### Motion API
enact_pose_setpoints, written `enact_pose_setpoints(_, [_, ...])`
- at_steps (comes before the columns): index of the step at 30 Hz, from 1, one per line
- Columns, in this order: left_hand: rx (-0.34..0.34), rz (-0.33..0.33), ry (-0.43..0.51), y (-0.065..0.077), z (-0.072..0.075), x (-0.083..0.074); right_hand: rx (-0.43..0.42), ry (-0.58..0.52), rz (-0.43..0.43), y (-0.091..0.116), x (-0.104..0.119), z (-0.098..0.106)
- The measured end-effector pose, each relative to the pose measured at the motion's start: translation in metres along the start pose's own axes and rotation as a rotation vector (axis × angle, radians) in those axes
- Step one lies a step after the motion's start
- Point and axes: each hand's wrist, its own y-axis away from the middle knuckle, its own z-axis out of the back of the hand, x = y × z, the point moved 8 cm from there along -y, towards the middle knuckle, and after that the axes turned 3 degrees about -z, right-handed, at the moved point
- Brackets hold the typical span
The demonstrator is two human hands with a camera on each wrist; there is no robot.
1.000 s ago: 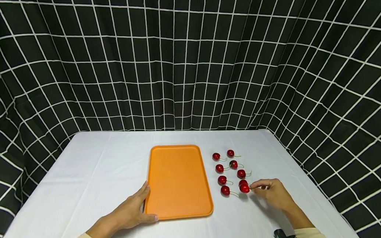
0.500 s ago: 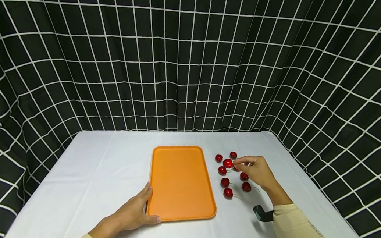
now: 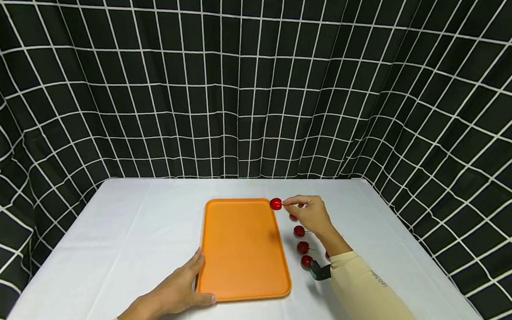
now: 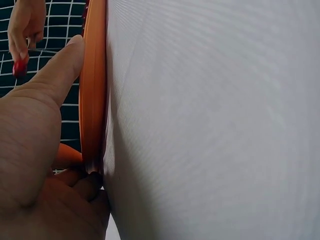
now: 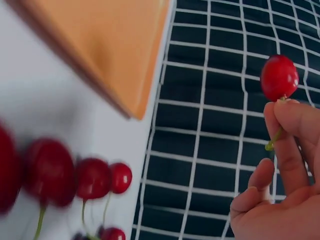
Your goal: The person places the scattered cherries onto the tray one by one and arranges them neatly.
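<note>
An orange tray (image 3: 242,255) lies on the white cloth, with nothing on it. My left hand (image 3: 180,285) holds its near left corner, thumb along the front edge and fingers against the left side. Above the tray's far right corner, my right hand (image 3: 311,215) pinches the green stem of a red cherry (image 3: 275,204) between thumb and fingertips. In the right wrist view that cherry (image 5: 279,77) points up out of the fingertips, with the stem's end showing below them. The left wrist view shows the left thumb (image 4: 60,70) straight along the tray's rim.
Several more cherries (image 3: 302,247) lie on the cloth right of the tray, some hidden under the right arm. The white-covered table (image 3: 123,238) is bounded at the back and sides by a black curtain (image 3: 215,83) with a white grid.
My right hand has lifted one cherry from the group and carried it leftward and away from me to the tray's far right corner. The left hand has stayed at the tray.
</note>
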Motion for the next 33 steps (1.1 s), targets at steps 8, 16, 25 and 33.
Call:
enact_pose_setpoints(8, [-0.001,-0.005,-0.014,-0.003,0.005,0.001,-0.047,0.071,0.103,-0.032,0.027,-0.032])
enact_pose_setpoints(16, [-0.001,0.006,-0.002,-0.004,0.006,0.003,-0.059,0.101,0.102,-0.047,0.037,-0.054])
enact_pose_setpoints(25, [0.001,0.002,0.003,-0.003,0.003,0.002,-0.062,0.114,0.061,-0.057,0.022,-0.085])
enact_pose_setpoints(33, [0.016,0.007,0.002,-0.001,-0.004,0.005,-0.049,0.126,0.016,-0.059,0.005,-0.111])
